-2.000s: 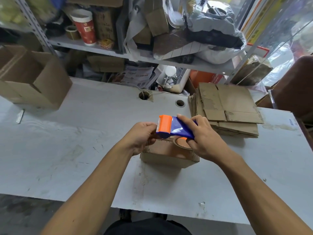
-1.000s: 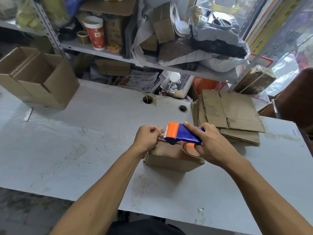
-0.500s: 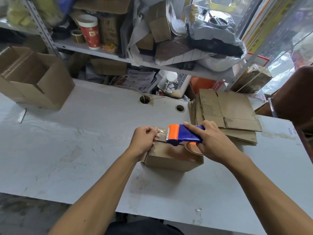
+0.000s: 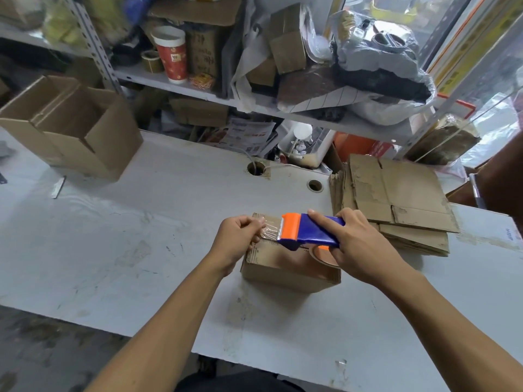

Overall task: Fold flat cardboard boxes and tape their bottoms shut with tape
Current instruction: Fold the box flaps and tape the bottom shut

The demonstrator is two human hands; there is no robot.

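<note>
A: Where is the box being worked on?

B: A small cardboard box [image 4: 288, 264] sits on the white desk [image 4: 141, 236], near the front edge at mid-frame. Its upward face shows closed flaps.

A: Right hand?

B: The right hand [image 4: 359, 250] grips the tape dispenser [image 4: 308, 232] — blue body, orange front end — with the forefinger laid straight along the top and the other fingers wrapped below. The tape roll [image 4: 322, 254] peeks out under the dispenser, just above the box's right part.

A: Left hand?

B: The left hand [image 4: 236, 240] has its fingers curled, pinching the free end of the clear tape [image 4: 268, 229]. A short strip runs stretched from that pinch to the orange end of the dispenser, above the box's left edge. Whether the strip touches the cardboard I cannot tell.

A: Other stock?

B: A stack of flat cardboard boxes [image 4: 396, 199] lies on the desk just right of and behind the right hand. 1 open assembled box [image 4: 73, 125] stands at the far left of the desk, well apart from the work.

A: Surroundings?

B: 2 round cable holes [image 4: 256, 168] in the desk behind the box — a white cord passes into the left one. Behind, a metal shelf [image 4: 175, 80] carries a red paper cup [image 4: 171, 53], cardboard pieces and plastic bags.
</note>
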